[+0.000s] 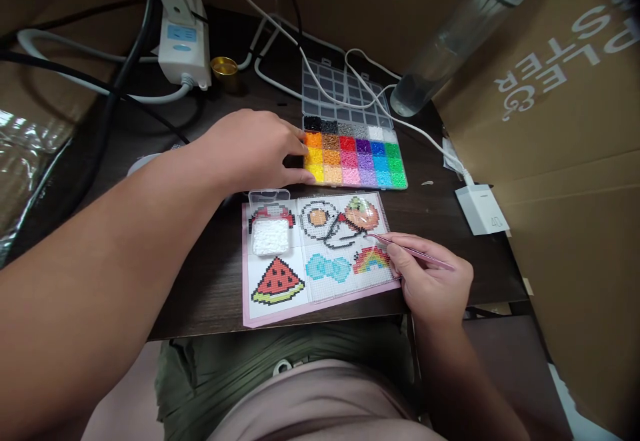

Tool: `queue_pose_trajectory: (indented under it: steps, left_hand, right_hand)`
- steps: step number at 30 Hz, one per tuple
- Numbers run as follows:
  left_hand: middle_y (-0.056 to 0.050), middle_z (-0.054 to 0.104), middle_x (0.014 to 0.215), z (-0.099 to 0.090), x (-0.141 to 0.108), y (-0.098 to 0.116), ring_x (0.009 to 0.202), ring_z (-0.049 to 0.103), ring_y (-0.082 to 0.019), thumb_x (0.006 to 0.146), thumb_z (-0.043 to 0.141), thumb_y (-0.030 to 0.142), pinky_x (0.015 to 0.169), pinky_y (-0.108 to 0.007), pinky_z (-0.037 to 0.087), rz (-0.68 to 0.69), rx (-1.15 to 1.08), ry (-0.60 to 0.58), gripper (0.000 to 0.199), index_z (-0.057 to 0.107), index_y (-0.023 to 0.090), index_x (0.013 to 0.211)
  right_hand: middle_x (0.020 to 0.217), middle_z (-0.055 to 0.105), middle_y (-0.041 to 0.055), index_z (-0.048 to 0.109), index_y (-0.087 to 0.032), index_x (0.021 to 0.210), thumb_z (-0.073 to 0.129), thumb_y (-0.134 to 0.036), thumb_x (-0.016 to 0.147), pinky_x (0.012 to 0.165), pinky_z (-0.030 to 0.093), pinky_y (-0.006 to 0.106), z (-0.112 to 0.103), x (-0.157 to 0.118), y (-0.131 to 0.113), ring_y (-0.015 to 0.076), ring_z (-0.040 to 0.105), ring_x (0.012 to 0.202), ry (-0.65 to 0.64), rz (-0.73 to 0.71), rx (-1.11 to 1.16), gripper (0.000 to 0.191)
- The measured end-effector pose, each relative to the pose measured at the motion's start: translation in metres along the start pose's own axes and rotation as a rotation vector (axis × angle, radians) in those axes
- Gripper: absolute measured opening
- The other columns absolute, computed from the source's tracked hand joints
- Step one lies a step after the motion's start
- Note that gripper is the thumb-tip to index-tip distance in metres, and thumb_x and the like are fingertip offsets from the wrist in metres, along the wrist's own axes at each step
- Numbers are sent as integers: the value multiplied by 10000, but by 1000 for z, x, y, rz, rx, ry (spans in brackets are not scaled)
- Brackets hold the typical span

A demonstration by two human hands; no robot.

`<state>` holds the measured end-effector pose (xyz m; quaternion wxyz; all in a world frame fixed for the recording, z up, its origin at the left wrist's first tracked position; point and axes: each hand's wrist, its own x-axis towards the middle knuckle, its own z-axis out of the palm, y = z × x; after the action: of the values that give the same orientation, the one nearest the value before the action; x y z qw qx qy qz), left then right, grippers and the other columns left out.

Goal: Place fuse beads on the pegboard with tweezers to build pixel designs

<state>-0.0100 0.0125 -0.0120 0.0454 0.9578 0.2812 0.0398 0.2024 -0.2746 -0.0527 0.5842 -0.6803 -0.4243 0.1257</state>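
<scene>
My left hand (260,148) reaches across to the bead box (350,154), a sectioned clear case of colored fuse beads with its lid laid back. Its thumb and fingertips, spread apart, touch the box's left edge. My right hand (433,274) grips pink tweezers (415,252), their tip over a clear pegboard (345,294). Whether a bead is in the tip is too small to tell. Black beads (340,242) form a curved outline on the board, beside a few red ones. Underneath lies a pattern sheet (255,314) with a watermelon, bows and a rainbow. A small open case of white beads (271,236) sits on the sheet's left part.
A power strip (184,48) and a small gold cup (225,71) stand at the back left. White cable (320,71) crosses over the box lid. A clear bottle (440,54) is at the back right, and a white charger (481,209) leans by the cardboard wall (560,134).
</scene>
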Motion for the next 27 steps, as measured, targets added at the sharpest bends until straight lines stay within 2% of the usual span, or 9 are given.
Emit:
queue_pose_trajectory:
  steps: [3,6,9,11,13,18,20,23,27]
  left_hand:
    - [42,858,1694,1,-1,-1,1532,819,-355,1105,693,742,1259,-481,678,1,-20,9,508,964,446,1417]
    - [23,817,1761,-2,-1,2,1596,793,-411,1110,703,722,1316,-541,648,-47,-36,-37,516,958,415,1438]
    - [27,819,1760,-5,0,7,1563,812,-397,1113,694,719,1227,-513,678,-46,14,-50,525,953,405,1444]
    - [13,820,1760,-6,0,8,1548,819,-397,1116,683,711,1167,-511,697,-42,52,-58,539,953,388,1452]
    - [4,818,1763,-6,0,8,1554,817,-403,1109,694,699,1170,-521,700,-54,49,-62,536,959,376,1444]
    - [66,864,1684,-1,0,1,1489,840,-323,1098,691,723,1157,-446,695,-3,7,13,487,971,441,1380]
    - [53,862,1691,-1,0,1,1496,838,-328,1105,665,728,1147,-449,697,5,12,9,518,964,433,1409]
    - [17,830,1745,-2,0,2,1546,821,-360,1115,621,719,1166,-477,694,-10,36,-25,587,943,393,1482]
    - [41,819,1760,-3,0,4,1553,811,-344,1124,603,731,1220,-477,678,-13,34,-35,596,934,408,1501]
  right_hand:
    - [943,988,65,1023,-282,927,980,-166,920,743,839,348,-3,1,-2,294,989,824,-30,-32,21,124]
    - [931,987,38,1026,-308,934,950,-77,896,772,832,325,-6,3,-5,274,989,822,-128,-102,73,246]
    - [942,990,34,1030,-319,956,935,-47,911,773,829,328,-8,4,-9,270,985,805,-203,-131,98,291]
    - [943,990,39,1030,-316,961,930,-54,926,763,827,334,-8,5,-10,274,984,802,-216,-133,89,283]
    - [938,988,45,1031,-310,958,925,-65,933,754,827,344,-8,6,-10,280,983,799,-220,-135,71,268]
    - [933,986,60,1031,-305,939,940,-136,937,758,839,379,-8,5,-9,299,983,810,-221,-108,6,192]
    - [932,986,54,1032,-311,942,944,-138,933,753,835,370,-8,6,-9,293,981,805,-220,-115,7,195]
    - [924,984,39,1032,-321,948,931,-109,931,743,826,347,-7,6,-9,278,979,791,-221,-139,21,235]
    - [922,983,42,1033,-319,949,925,-108,934,736,826,357,-6,7,-10,283,978,790,-223,-141,11,237]
